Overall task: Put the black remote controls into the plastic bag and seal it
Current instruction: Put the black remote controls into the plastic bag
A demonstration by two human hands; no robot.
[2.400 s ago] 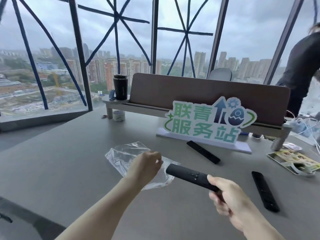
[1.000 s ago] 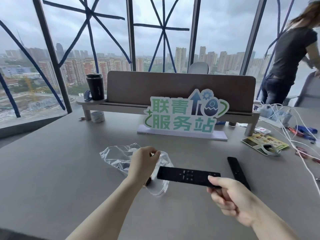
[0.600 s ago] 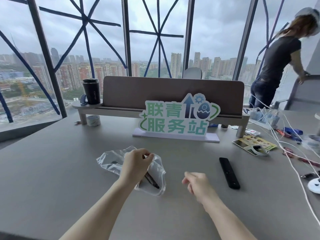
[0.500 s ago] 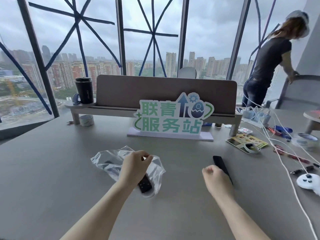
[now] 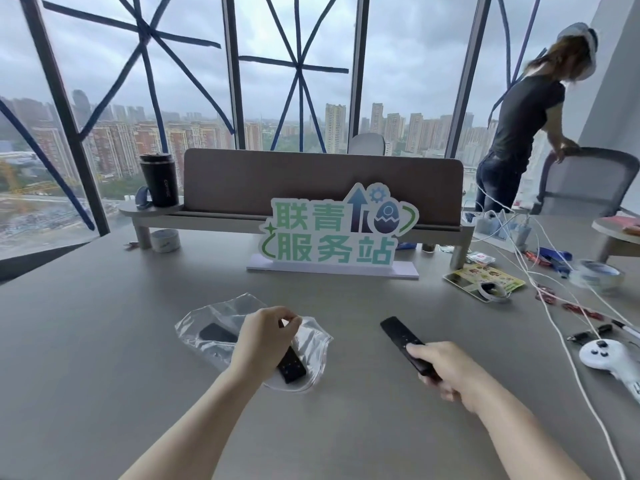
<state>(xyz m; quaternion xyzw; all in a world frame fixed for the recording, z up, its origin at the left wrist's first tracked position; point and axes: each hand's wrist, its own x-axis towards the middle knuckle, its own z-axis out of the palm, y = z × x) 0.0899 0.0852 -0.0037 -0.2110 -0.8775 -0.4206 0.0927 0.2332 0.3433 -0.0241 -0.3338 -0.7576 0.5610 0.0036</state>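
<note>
black remote (image 5: 403, 342) in right hand's (image 5: 446, 370) closed grip, left hand (image 5: 263, 336) pinching plastic bag (image 5: 311, 341)

Two bare arms come up from the bottom of the picture. No sleeves show on them: each arm is bare from the picture's edge to the wrist. The left hand (image 5: 265, 336) has no glove, no ring and no watch that can be seen. The right hand (image 5: 450, 372) is bare too, with nothing on the wrist. The arms are long and slim. The fingers (image 5: 289, 320) of the left hand look short from here, and the nails are too small to tell much about. No other part of the person's body shows.
</note>
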